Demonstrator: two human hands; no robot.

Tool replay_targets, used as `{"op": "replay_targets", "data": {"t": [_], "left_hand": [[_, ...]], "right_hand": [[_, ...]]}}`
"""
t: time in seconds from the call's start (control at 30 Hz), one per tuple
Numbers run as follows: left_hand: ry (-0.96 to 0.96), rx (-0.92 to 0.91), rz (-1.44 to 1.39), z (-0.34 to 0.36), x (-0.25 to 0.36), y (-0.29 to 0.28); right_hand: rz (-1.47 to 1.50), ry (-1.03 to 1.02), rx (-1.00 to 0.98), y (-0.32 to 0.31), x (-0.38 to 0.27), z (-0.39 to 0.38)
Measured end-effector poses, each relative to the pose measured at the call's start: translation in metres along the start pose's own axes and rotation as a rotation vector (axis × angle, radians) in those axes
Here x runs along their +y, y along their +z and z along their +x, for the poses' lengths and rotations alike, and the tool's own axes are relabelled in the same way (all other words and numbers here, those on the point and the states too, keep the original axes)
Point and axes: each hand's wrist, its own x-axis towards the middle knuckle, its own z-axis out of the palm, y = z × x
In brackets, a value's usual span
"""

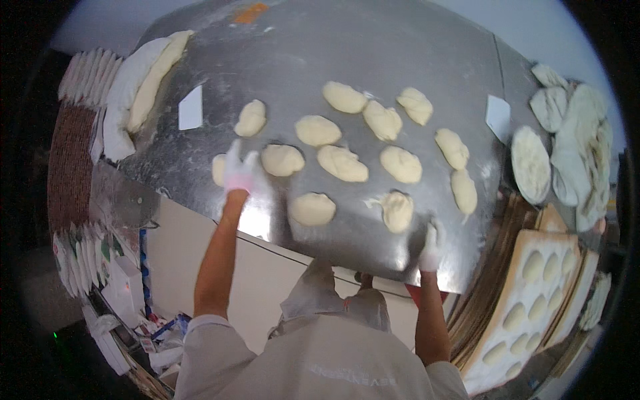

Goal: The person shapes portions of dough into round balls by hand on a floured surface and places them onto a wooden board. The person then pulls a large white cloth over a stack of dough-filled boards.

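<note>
My left hand (240,170), in a white glove, reaches over the near left of the steel table with its fingers apart. It partly covers a pale dough piece (219,171); whether it presses on that piece I cannot tell. Just right of this hand lies another oval dough piece (283,160), and a further dough piece (251,118) sits beyond it. My right hand (433,247), also gloved, rests by the table's near edge, fingers stretched out and holding nothing. The closest lump to it is a knotted-looking dough piece (398,211) with a ragged tail. Several more pieces spread across the middle.
The steel table (293,60) carries a long dough strip (157,83) on cloth at far left. White scrapers (191,109) lie left and right. At right stand a flour-filled oval bowl (531,165), crumpled cloths (579,147) and a board (489,327) of shaped dough.
</note>
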Motion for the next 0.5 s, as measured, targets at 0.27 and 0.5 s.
{"op": "replay_targets", "data": {"t": [0.27,0.5], "left_hand": [[-0.303,0.007,0.364,0.148,-0.109,-0.075],[-0.232,-0.09,0.484,0.225,-0.232,-0.031]], "right_hand": [[-0.141,0.043,0.081,0.001,0.029,0.0],[-0.377,0.121,-0.023,-0.004,0.055,0.003]]}}
